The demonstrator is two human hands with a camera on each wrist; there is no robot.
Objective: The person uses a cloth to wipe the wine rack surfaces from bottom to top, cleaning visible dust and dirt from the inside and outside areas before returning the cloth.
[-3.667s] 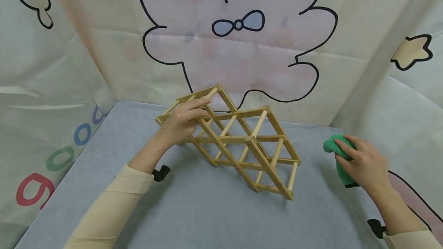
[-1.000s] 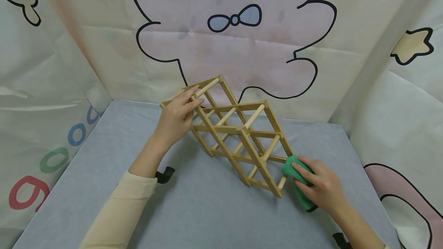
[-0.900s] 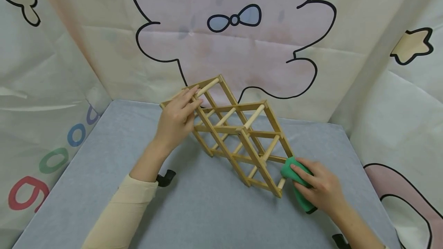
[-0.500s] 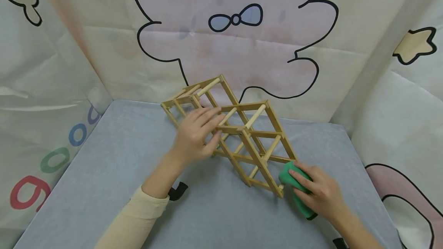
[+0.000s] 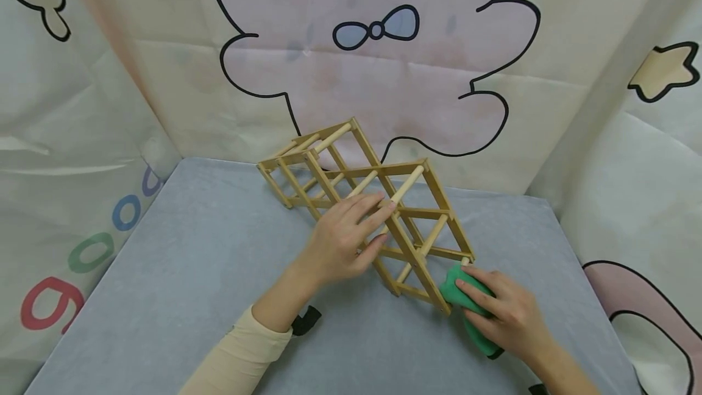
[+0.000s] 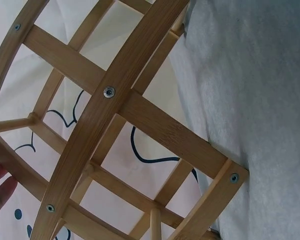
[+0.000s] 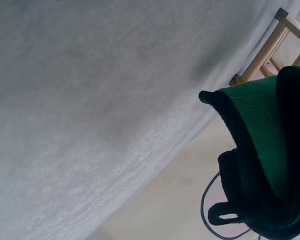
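A wooden lattice rack (image 5: 417,264), made of crossed slats and round dowels, stands on the cloth-covered table. My left hand (image 5: 341,238) lies over the rack's near upper corner, its fingers fairly straight and the thumb apart. The left wrist view shows those fingertips (image 6: 2,194) at the left edge, beside a bolted slat (image 6: 92,117). My right hand (image 5: 510,316) grips a folded green cloth (image 5: 459,288) against the rack's lower right end, covering most of the bottom dowel there. The cloth's dark edging and small loop show in the right wrist view.
A grey-blue cover (image 5: 181,297) lies over the table. Behind it hangs a pale backdrop (image 5: 181,84) with a printed bear, close to the rack's far side. Printed side sheets (image 5: 620,200) stand at left and right.
My left hand has left the rack's upper left part and moved right to the near corner. My right hand has brought the green cloth to the lower right end and slid it slightly downward.
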